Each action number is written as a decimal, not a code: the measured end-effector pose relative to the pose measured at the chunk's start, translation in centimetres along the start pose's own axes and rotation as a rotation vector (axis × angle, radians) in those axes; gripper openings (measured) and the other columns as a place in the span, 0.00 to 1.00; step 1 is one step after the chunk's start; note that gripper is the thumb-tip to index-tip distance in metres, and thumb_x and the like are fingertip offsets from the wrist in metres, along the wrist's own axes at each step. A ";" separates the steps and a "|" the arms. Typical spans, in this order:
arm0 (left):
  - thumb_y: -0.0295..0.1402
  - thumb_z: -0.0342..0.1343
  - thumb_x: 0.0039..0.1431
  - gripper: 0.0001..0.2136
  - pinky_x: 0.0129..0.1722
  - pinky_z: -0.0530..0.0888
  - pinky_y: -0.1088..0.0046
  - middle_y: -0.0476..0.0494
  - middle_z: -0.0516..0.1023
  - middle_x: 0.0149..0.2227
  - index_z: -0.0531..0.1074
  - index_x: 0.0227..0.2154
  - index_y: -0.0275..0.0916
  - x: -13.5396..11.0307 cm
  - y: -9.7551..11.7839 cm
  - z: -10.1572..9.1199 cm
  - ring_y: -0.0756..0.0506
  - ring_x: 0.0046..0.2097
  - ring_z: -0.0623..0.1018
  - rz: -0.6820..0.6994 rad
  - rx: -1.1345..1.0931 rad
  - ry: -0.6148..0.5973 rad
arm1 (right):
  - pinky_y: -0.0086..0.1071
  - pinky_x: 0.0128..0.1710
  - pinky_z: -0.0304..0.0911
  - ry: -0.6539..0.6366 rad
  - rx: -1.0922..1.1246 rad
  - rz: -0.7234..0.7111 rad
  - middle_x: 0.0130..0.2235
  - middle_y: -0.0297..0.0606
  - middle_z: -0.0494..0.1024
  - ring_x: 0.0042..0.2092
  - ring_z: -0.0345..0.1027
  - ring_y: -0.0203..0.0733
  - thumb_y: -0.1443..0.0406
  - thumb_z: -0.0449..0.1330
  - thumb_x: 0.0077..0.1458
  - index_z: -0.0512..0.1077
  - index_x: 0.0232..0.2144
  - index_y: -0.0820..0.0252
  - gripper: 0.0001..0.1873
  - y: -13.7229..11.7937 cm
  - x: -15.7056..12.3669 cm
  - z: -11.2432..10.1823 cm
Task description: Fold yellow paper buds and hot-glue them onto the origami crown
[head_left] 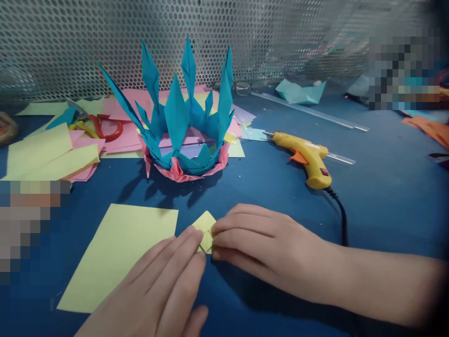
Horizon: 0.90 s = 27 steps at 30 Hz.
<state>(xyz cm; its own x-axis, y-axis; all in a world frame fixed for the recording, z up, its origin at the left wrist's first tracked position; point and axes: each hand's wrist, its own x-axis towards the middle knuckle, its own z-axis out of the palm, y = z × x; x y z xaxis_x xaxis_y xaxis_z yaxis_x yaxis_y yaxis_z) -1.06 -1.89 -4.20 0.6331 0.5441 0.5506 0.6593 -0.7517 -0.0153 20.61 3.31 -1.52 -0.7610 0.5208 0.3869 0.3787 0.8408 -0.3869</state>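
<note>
A small piece of folded yellow paper [206,220] lies on the blue table, with crease lines meeting near its middle. My left hand [164,281] rests stretched out over its left side, fingertips pressing it down and thumb held apart. From the right, my right hand [259,238] has bent fingers closed on the paper's other edge; its thumb is hidden. Partly under my left hand is a flat sheet of pale yellow paper [122,243]. Behind both hands stands a blue folded-paper crown [175,117] with tall points and a pink paper trim [178,171] around its base.
At the right lies a yellow hot glue gun [305,152] with a black cord [342,215]. Clear glue sticks [308,111] and a light-blue folded paper [301,91] are behind it. Red-handled scissors [112,131] sit among pink and yellow sheets [42,154]. A perforated metal panel [87,42] bounds the back.
</note>
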 end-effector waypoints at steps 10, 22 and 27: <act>0.26 0.47 0.62 0.14 0.55 0.70 0.67 0.41 0.80 0.49 0.71 0.48 0.32 -0.3 0.0 0.1 0.43 0.53 0.76 -0.032 -0.015 -0.007 | 0.34 0.37 0.72 -0.014 -0.212 -0.114 0.30 0.42 0.78 0.34 0.72 0.43 0.73 0.49 0.63 0.74 0.33 0.59 0.15 -0.8 -0.4 0.3; 0.27 0.45 0.65 0.15 0.54 0.68 0.72 0.41 0.80 0.49 0.72 0.49 0.31 0.3 -0.1 -0.3 0.45 0.51 0.77 -0.052 -0.025 -0.017 | 0.29 0.35 0.69 0.152 0.157 0.236 0.31 0.39 0.77 0.34 0.71 0.38 0.73 0.57 0.56 0.71 0.29 0.61 0.06 -0.4 0.5 1.4; 0.26 0.45 0.64 0.15 0.52 0.71 0.71 0.40 0.80 0.49 0.72 0.49 0.31 0.2 0.0 -0.4 0.44 0.51 0.77 -0.040 -0.014 -0.029 | 0.27 0.34 0.68 0.158 0.211 0.247 0.30 0.39 0.77 0.33 0.70 0.36 0.73 0.58 0.54 0.71 0.28 0.62 0.04 -0.4 0.6 1.1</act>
<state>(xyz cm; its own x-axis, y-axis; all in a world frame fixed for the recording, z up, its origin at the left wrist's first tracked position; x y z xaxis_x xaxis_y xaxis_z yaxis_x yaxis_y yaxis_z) -1.14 -1.91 -3.75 0.6181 0.5844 0.5258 0.6790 -0.7339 0.0176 19.42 3.10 -2.07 -0.5634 0.7344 0.3784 0.4112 0.6465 -0.6426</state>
